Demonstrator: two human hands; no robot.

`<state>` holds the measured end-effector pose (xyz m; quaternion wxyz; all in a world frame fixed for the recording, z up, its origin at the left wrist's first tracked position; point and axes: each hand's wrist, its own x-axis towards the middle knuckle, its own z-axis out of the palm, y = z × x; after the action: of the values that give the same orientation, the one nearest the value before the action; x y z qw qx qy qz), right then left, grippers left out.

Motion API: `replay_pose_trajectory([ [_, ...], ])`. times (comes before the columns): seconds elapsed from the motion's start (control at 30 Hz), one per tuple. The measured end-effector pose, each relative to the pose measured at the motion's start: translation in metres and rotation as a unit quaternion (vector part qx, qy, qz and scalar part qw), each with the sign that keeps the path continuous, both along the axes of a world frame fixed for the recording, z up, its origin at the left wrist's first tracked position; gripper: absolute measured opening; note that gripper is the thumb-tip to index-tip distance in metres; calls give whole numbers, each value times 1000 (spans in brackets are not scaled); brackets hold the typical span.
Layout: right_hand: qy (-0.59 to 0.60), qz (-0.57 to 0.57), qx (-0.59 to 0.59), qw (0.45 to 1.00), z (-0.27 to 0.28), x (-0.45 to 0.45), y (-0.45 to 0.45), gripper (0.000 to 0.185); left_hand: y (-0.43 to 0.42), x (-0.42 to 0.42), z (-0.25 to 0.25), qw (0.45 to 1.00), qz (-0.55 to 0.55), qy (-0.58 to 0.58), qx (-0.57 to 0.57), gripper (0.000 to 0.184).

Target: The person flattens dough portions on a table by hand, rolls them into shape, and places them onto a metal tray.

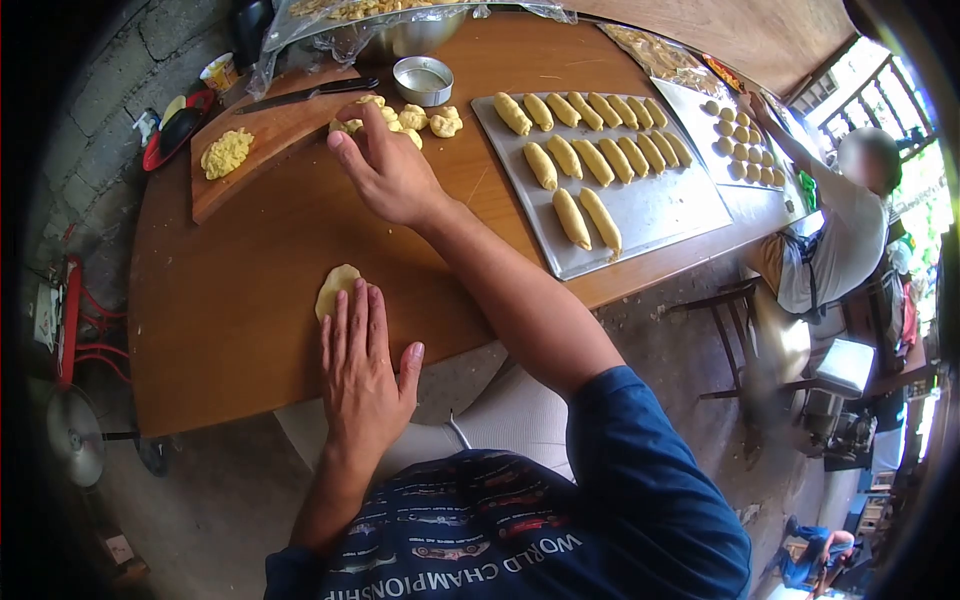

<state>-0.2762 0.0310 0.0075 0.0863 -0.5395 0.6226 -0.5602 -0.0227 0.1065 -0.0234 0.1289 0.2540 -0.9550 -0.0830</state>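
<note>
My left hand lies flat with its fingers stretched out over the lower part of a flattened piece of dough near the table's front edge. Farther forward, my right hand hovers with thumb and index finger apart beside a cluster of yellow filling balls; nothing shows between those fingers. Part of the cluster is hidden behind that hand. A mound of yellow filling sits on the wooden board, where a long knife also rests.
A metal tray holds rows of rolled dough. A round tin stands behind the filling balls. At the right, a co-worker reaches toward another tray of round dough pieces. A red dish is at the left.
</note>
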Motion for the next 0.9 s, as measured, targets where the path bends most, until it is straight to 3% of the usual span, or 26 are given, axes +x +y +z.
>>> replay_pose_trajectory([
  [0.9,2,0,-10,1000,-4,-2,-3,40,0,1,-5,1000,3,15,-6,81],
])
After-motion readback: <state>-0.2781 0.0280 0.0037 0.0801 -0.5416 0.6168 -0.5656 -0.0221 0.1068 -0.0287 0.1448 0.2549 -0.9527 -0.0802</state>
